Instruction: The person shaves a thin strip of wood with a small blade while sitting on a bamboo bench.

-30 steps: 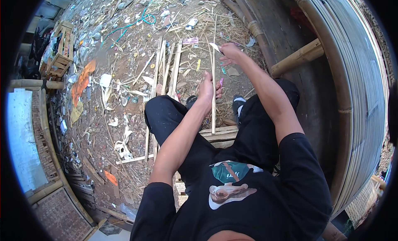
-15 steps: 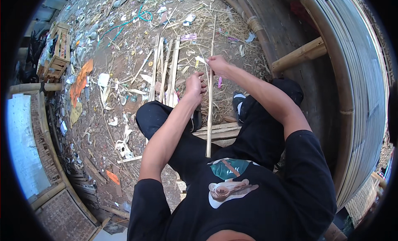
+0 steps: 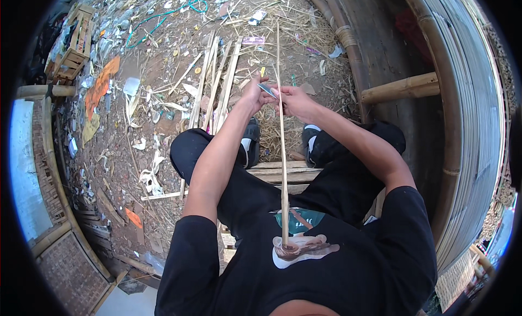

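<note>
A long, thin pale bamboo strip runs from the ground ahead, up between my knees, to the front of my shirt. My right hand is closed around its middle. Between my two hands lies a flat grey metal blade, slanting down toward my right fingers; its handle is hidden or cannot be made out. My left hand has its fingers curled at the blade, close against my right fingertips and just left of the strip.
Several split bamboo slats lie on the littered ground ahead. Bamboo framing and a stack of thin strips stand to the right. At the far left are a wooden crate and a woven panel. Slats lie beneath my legs.
My left hand has moved up and right to meet the blade. My right hand has come slightly down and toward me, and the strip's near end has risen to my chest.
</note>
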